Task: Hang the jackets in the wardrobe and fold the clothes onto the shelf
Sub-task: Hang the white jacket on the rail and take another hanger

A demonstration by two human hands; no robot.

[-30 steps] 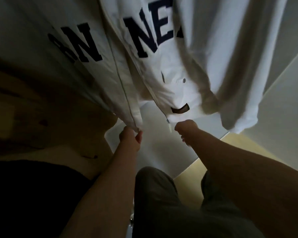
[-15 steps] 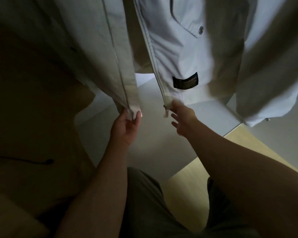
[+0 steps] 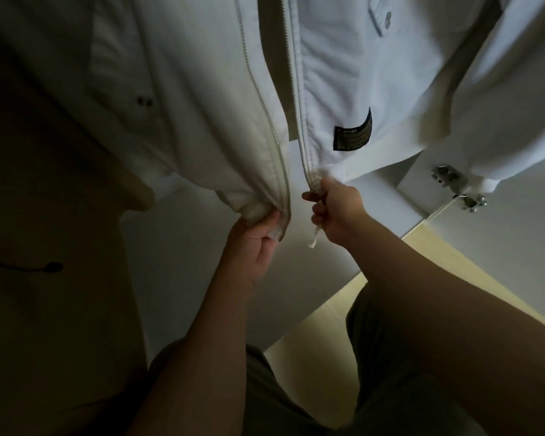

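Hanging inside the wardrobe [image 3: 375, 212], one white jacket [image 3: 177, 99], front open; two zipper edges being drawn together at the hem, apparently for zipping shut; gripping the left hem corner, left hand [image 3: 252, 243], fingers curled round the fabric; pinching the right zipper end, right hand [image 3: 335, 209]; one black label [image 3: 353, 135]; one door hinge [image 3: 453, 184].
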